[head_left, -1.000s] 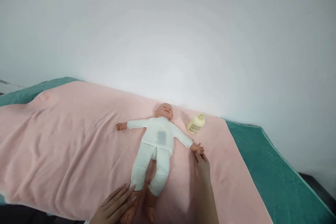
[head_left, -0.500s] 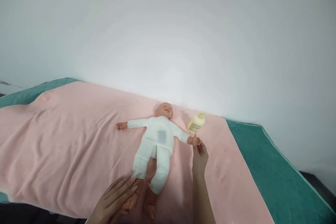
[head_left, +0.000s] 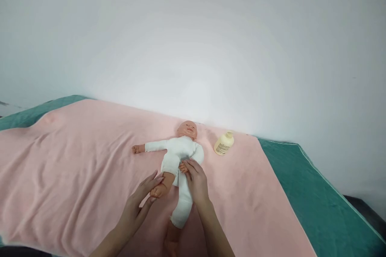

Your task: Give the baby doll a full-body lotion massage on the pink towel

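A baby doll (head_left: 181,148) in a white cloth suit lies on its back on the pink blanket (head_left: 99,160), head toward the wall. My left hand (head_left: 141,192) is closed around the doll's foot on the left of the picture, with that leg bent up toward the belly. My right hand (head_left: 196,176) pinches the doll's hand from the right side and holds it over the belly, that arm bent across the body. The other doll arm stretches out to the left, and the other leg lies straight toward me.
A pale yellow bottle (head_left: 224,143) with dark print stands on the blanket to the right of the doll's head. Green cloth (head_left: 319,192) shows under the blanket on both sides. A white wall (head_left: 193,48) rises right behind the bed.
My right hand has brought the doll's hand from out at the right inward over its belly. My left hand has lifted the foot and bent that leg upward.
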`<state>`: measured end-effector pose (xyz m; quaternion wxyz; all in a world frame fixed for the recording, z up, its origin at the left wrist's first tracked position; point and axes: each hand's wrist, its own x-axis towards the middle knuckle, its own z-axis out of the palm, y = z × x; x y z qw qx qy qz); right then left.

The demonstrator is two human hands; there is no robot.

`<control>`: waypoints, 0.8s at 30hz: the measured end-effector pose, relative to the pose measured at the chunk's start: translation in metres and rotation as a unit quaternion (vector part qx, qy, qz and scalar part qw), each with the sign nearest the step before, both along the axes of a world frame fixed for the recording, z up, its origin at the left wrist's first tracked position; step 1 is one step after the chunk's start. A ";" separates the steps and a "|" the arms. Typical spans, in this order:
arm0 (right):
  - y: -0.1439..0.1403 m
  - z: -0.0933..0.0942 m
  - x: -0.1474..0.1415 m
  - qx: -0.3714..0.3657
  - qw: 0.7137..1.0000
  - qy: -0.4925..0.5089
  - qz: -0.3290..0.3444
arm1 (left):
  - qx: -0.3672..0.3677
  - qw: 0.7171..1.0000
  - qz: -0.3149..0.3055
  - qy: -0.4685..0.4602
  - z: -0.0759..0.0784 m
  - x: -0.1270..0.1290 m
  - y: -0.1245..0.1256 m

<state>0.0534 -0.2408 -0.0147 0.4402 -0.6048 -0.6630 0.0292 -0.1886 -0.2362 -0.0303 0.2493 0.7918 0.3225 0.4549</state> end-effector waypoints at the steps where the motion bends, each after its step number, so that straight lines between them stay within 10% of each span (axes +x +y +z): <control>1: 0.000 0.001 0.000 -0.004 1.000 -0.006 0.002 | -0.010 1.000 -0.006 -0.008 0.002 0.003 0.002; 15: -0.012 0.014 0.025 -0.013 0.974 0.194 -0.117 | 0.140 0.985 -0.084 0.050 0.005 -0.019 -0.007; 24: -0.030 0.007 0.086 -0.044 0.882 0.360 -0.302 | 0.256 0.950 -0.094 0.153 -0.052 -0.041 -0.038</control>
